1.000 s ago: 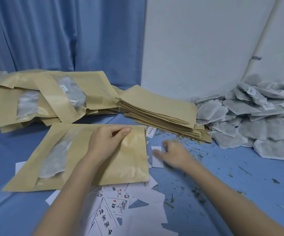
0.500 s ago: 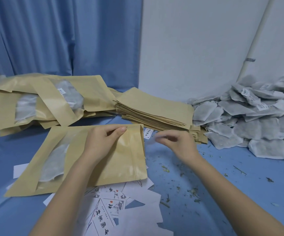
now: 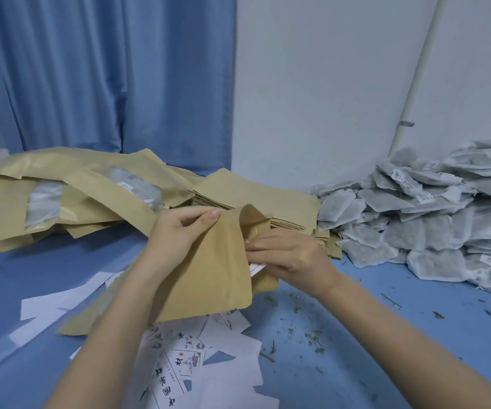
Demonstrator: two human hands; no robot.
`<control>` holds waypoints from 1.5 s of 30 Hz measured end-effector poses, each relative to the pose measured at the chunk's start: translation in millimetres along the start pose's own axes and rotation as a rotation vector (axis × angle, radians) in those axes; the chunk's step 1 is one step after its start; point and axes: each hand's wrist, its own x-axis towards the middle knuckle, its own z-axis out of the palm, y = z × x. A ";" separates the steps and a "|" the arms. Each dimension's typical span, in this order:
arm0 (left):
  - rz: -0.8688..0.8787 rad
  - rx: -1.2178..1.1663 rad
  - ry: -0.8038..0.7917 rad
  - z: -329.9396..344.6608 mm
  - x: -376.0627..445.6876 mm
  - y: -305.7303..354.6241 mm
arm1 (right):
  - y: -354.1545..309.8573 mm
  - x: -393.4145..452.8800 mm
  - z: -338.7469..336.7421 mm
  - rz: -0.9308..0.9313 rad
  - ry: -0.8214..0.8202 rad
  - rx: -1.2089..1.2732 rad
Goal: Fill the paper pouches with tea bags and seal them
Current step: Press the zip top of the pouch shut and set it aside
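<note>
Your left hand (image 3: 179,234) pinches the top edge of the kraft paper pouch (image 3: 209,270) between thumb and fingers (image 3: 213,214), lifting that edge so the pouch tilts up off the blue worktop (image 3: 386,335). The pouch is plain tan on the side facing you, smooth, with a rounded lower corner; its mouth gapes open at the top, one lip curling over. Your right hand (image 3: 291,255) is at that mouth, just right of the pouch, fingers curled around a small white slip (image 3: 256,268) whose edge shows at the pouch's side. How far the slip reaches inside the pouch cannot be told.

Behind the pouch lies a flat stack of empty pouches (image 3: 253,199), same tan paper, edges neatly layered. Left of the pouch, a loose heap of filled pouches (image 3: 61,199) lies overlapping, each with a clear window strip showing grey contents. Well to the right of the pouch, a pile of tea bags (image 3: 430,222) leans against the white wall (image 3: 327,84); they are grey, square and flat, several bearing small white labels.

Below the pouch, nearer you, white printed labels (image 3: 197,367) are scattered, some with black characters. Dry tea crumbs (image 3: 306,326) speckle the worktop to the lower right of the pouch. A blue curtain (image 3: 91,69) hangs behind the filled heap.
</note>
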 end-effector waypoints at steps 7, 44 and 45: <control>-0.027 -0.124 -0.133 41.5 14.1 42.9 | -24.7 43.3 -44.0 0.318 -0.585 -0.171; -0.225 -0.634 -0.025 124.9 27.4 102.3 | 25.8 40.1 -253.4 0.769 -0.356 -0.360; -0.230 -0.634 -0.020 128.0 27.3 101.0 | 27.6 38.7 -253.4 0.752 -0.344 -0.354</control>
